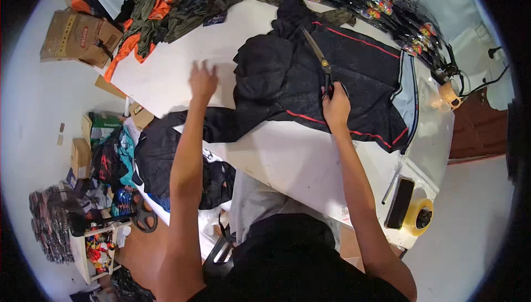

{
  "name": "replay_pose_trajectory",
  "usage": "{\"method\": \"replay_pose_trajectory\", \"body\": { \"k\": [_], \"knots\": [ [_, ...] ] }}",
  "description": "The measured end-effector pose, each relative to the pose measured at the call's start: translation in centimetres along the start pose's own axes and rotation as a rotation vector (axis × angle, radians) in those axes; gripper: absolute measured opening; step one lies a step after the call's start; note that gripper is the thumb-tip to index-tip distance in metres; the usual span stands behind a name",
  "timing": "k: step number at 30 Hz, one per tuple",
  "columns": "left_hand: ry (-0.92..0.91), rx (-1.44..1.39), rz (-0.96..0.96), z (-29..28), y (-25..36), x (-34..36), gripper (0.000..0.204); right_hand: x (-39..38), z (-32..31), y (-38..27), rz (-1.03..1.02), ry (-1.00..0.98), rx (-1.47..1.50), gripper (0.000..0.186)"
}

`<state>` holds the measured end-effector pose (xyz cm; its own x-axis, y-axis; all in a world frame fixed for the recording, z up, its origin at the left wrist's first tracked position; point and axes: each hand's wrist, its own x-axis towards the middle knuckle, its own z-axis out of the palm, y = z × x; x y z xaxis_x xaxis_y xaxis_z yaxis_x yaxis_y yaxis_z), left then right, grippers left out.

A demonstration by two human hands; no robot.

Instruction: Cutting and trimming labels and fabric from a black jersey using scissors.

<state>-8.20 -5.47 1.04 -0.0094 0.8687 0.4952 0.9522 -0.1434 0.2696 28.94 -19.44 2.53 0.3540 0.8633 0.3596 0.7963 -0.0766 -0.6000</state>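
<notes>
A black garment with red piping (365,72) lies spread across the table in front of me, with one sleeve stretching toward the left. My right hand (336,108) rests over the garment, its fingers wrapped round the handles of a pair of scissors (325,65). The long blades point away from me and seem to be together. Left of the garment, my left hand (204,82) is over the bare white tabletop (171,72). Its fingers are spread and slightly blurred, and nothing is in them. A light grey-blue fabric (407,92) shows at the garment's right end.
Dark green and orange clothes (166,14) are heaped at the far left beside a cardboard box (80,37). Several packaged black items (376,3) line the far right edge. A phone (399,203) and a yellow tape roll (414,222) lie near right. More dark clothing (160,150) hangs by my left arm.
</notes>
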Motion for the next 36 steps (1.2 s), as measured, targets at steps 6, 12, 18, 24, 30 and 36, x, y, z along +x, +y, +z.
{"method": "replay_pose_trajectory", "body": {
  "k": [6, 12, 18, 24, 30, 36],
  "knots": [
    [-0.227, -0.336, -0.083, 1.0, 8.5, 2.3, 0.046, 0.0, -0.3, 0.1, -0.001, -0.056, -0.029, 0.03],
    [0.187, -0.669, -0.76, 4.0, 4.6, 4.4, 0.037, -0.8, -0.5, 2.2, 0.047, 0.004, -0.091, 0.031],
    [0.468, -0.823, -1.019, 3.2, -10.2, 2.3, 0.052, 0.1, -0.4, -0.5, -0.008, -0.023, -0.02, 0.021],
    [0.031, -0.215, -0.134, -1.4, -1.4, 0.2, 0.051, -0.1, -0.2, 0.6, -0.018, 0.016, -0.013, 0.023],
    [-0.09, -0.352, -0.365, -6.2, -7.3, 7.9, 0.023, -0.3, -1.3, 1.7, -0.009, -0.071, -0.06, 0.034],
    [0.138, -1.11, -0.735, -10.0, -9.1, 12.3, 0.023, -0.8, -3.1, 2.3, -0.156, -0.114, -0.027, 0.034]
  ]
}}
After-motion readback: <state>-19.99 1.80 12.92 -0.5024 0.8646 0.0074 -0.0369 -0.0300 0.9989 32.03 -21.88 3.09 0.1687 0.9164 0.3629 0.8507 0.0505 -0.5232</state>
